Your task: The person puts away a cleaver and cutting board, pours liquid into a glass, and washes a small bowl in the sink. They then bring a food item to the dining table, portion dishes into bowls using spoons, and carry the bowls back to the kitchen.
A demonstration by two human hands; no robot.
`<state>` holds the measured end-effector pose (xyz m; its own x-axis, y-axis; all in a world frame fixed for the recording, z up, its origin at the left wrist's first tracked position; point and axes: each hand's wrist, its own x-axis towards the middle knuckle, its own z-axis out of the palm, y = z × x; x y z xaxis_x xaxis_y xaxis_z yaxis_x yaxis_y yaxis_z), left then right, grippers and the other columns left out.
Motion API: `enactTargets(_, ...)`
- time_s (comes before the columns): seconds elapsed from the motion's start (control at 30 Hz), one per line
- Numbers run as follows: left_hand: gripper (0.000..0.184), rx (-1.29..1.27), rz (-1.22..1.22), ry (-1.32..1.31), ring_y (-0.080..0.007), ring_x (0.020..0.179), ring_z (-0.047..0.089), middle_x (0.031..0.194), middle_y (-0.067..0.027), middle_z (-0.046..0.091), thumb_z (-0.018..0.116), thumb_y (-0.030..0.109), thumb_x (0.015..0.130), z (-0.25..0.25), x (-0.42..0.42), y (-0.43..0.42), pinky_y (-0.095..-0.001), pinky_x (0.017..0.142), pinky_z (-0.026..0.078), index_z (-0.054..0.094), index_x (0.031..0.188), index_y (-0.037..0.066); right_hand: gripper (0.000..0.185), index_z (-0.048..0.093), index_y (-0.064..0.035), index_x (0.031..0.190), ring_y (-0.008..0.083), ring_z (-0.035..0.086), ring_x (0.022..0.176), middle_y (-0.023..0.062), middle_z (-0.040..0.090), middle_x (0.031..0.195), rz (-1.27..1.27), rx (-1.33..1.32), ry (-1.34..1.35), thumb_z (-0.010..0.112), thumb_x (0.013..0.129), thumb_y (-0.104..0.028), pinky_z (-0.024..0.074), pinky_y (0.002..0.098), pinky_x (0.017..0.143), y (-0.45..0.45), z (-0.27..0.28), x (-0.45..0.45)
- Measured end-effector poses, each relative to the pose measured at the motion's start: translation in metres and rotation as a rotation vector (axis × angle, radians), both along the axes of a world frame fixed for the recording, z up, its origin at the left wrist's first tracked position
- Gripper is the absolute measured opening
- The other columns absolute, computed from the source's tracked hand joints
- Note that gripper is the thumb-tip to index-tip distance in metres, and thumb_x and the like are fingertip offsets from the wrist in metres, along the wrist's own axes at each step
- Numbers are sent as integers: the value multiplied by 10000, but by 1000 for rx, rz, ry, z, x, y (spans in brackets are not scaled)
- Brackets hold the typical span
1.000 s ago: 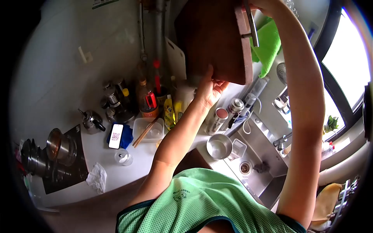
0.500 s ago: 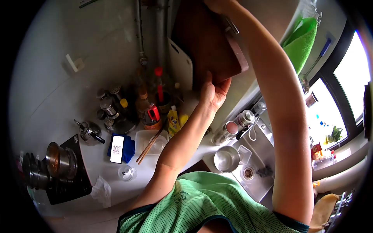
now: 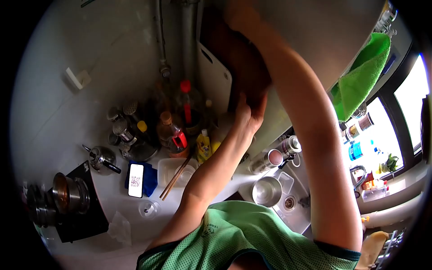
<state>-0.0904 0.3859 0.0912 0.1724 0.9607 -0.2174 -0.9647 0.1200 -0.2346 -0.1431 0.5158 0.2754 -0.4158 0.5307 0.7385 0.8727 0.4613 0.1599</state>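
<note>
A dark brown board (image 3: 238,63) stands upright in the shadowed corner, beside a white cutting board (image 3: 215,74) with a slot at its top. My left hand (image 3: 249,114) grips the brown board's lower edge, thumb on its near face. At the board's top, my right hand (image 3: 241,17) is raised in shadow; its fingers are dim, and its grip cannot be made out. Below my left hand are a yellow packet (image 3: 204,147) and a bottle with a red label (image 3: 173,137).
Chopsticks (image 3: 176,177) lean on a clear plastic tub (image 3: 166,167). Left of it are a lit phone (image 3: 136,181), a kettle (image 3: 102,158) and a pot (image 3: 65,191) on the hob. A metal pan (image 3: 267,191) is by the sink. A green towel (image 3: 362,78) hangs right.
Both hands have moved the brown board deeper into the corner, beside the white board. The view has shifted, and the handle seen earlier at the board's edge no longer shows.
</note>
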Motion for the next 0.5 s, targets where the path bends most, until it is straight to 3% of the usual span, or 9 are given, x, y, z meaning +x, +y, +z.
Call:
enactTargets(0.07,420,-41,15,-3,-270,964,571,1084,-158,550,352,343,933,-8,-1,2,-378,816,525,470,1122,-13,216,635,-49,919,312,598,915,190,598,1001,41,-212,-48,488,801,-154,498,414,760,-7,-10,-2)
enactTargets(0.17,420,-99,16,-28,-266,957,575,1082,-153,553,344,347,935,-16,-4,5,-377,805,530,475,1115,-9,213,638,-31,903,320,588,943,198,597,1007,2,-364,-93,494,801,-151,493,412,776,-20,-11,-5)
enactTargets(0.5,411,-138,36,-67,-251,967,570,1099,-121,552,301,357,944,-9,-16,7,-376,797,532,469,1140,38,218,625,-22,943,302,592,932,186,603,1000,26,-390,-177,483,825,-138,487,392,789,-7,-15,-23)
